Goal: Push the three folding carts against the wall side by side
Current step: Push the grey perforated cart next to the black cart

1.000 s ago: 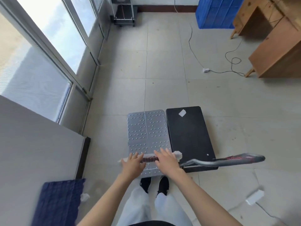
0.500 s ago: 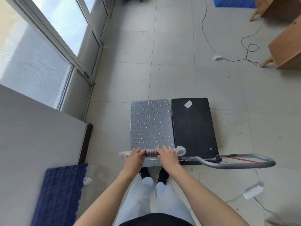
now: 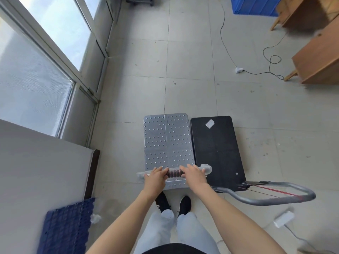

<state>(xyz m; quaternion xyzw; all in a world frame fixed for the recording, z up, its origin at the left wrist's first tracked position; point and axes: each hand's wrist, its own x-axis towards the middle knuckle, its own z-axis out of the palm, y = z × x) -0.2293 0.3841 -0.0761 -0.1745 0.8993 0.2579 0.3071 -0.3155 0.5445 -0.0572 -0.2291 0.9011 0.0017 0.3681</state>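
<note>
Left hand (image 3: 155, 177) and right hand (image 3: 194, 176) grip the silver cart's handle (image 3: 174, 172) — black cart (image 3: 217, 153) alongside.

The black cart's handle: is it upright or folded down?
Not upright. The grey handle sticks out sideways, low past the black cart deck's corner.

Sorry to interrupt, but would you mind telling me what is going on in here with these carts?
A person stands behind a silver studded cart, both hands on its plastic-wrapped handle: left hand and right hand either side of the middle. A black cart sits close beside it on the right, its grey handle unheld and jutting right. Both carts are out on the tiled floor, not at a wall. What may be a third cart shows at the far end.
</note>
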